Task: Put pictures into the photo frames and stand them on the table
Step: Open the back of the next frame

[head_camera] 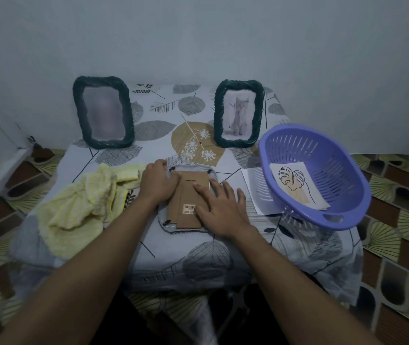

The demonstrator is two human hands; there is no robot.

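Item: face-down frame (pixel 186 200), lying mid-table (pixel 198 250). Left hand (pixel 158 181) curling fingers round top-left corner. Right hand (pixel 219 207) pressing cardboard back (pixel 188 188), fingers straight, spread. Advisable: keeping back flat while turning tabs (pixel 172 168).

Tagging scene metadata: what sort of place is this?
Probably a room in a home rather than a lab or workshop: a grey leaf-print tablecloth, patterned brown-and-green floor tiles, and a purple slotted plastic basket of the household kind.
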